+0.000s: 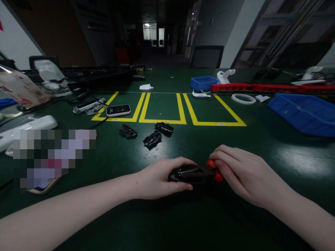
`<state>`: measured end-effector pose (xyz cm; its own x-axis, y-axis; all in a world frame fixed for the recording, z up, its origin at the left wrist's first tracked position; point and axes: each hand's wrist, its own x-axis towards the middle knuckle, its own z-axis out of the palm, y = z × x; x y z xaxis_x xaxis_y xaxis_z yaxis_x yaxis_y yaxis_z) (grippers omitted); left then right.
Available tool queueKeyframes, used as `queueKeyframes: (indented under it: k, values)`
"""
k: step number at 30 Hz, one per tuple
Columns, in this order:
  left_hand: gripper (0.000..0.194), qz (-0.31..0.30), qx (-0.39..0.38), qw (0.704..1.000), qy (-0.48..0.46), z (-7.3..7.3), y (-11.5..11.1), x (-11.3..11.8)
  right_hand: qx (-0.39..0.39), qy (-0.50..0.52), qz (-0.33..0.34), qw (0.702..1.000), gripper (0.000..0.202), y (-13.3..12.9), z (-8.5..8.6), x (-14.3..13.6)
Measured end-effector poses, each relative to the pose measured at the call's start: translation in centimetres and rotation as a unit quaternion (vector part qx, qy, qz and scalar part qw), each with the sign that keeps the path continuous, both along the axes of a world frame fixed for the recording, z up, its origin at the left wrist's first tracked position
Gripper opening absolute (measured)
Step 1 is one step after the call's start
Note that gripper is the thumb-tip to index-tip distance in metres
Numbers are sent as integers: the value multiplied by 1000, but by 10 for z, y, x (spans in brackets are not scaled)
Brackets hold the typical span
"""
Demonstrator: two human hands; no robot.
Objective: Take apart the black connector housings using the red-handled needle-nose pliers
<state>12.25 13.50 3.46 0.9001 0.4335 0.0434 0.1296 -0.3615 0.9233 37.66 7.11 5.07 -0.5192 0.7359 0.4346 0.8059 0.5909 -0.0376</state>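
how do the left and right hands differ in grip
The left hand holds a black part; the right hand grips a red-handled tool. The left hand's digits spread along both sides of the part, while the right hand's are bunched on the tool. Both are bare.

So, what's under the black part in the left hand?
Green tabletop shows around the black part; directly beneath it, the part and the left hand cover everything, so I can't tell.

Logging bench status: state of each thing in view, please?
Left grip: closed on black part
Right grip: closed on red piece
Three black pieces: unheld, on the table
Black-and-white device: green light lit
White ring: lying flat
Small blue bin: upright
Large blue bin: orientation unclear
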Motion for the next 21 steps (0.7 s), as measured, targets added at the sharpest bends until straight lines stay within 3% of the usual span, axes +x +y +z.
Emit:
queueKeyframes:
  k: [4,12,21]
  values:
    - [52,-1,-13,1000,1,0,0,0,3,1,-3,1000,23,0,-2,2]
    - [50,8,-13,1000,0,1,-1,1,8,-7,1,1000,20,2,11,3]
    - [51,4,-7,1000,2,3,-2,1,56,-29,2,998,23,4,8,4]
